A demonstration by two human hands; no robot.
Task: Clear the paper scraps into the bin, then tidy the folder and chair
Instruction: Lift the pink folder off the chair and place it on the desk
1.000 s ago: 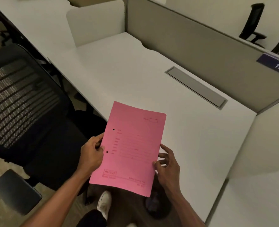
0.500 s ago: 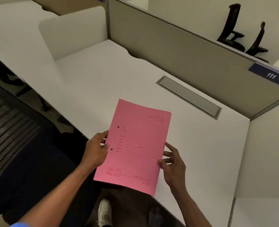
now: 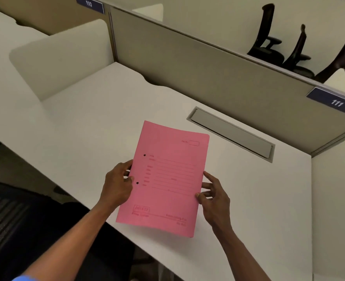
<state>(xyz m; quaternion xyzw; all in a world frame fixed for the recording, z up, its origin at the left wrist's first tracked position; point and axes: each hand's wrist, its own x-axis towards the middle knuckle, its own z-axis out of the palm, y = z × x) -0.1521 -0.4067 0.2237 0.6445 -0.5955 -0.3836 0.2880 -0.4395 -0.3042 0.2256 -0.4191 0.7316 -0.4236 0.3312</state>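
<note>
A closed pink folder [image 3: 167,179] with printed lines and two punched holes hovers just above the front part of the white desk [image 3: 90,122]. My left hand [image 3: 118,184] grips its left edge beside the holes. My right hand [image 3: 214,196] holds the right edge with thumb and fingertips, the other fingers spread. The black mesh chair [image 3: 3,224] shows only as a dark blurred shape at the lower left, beside the desk's front edge. No paper scraps and no bin are in view.
A grey cable flap [image 3: 231,131] is set into the desk near the beige partition [image 3: 198,63]. White side dividers [image 3: 62,55] stand left and right. Signs read 110 [image 3: 89,4] and 111 [image 3: 336,102]. Black chairs [image 3: 268,37] stand beyond the partition.
The folder has travelled forward from over the floor and chair to over the desk, both hands still on it. My view has shifted right, so the chair has slid mostly out of frame.
</note>
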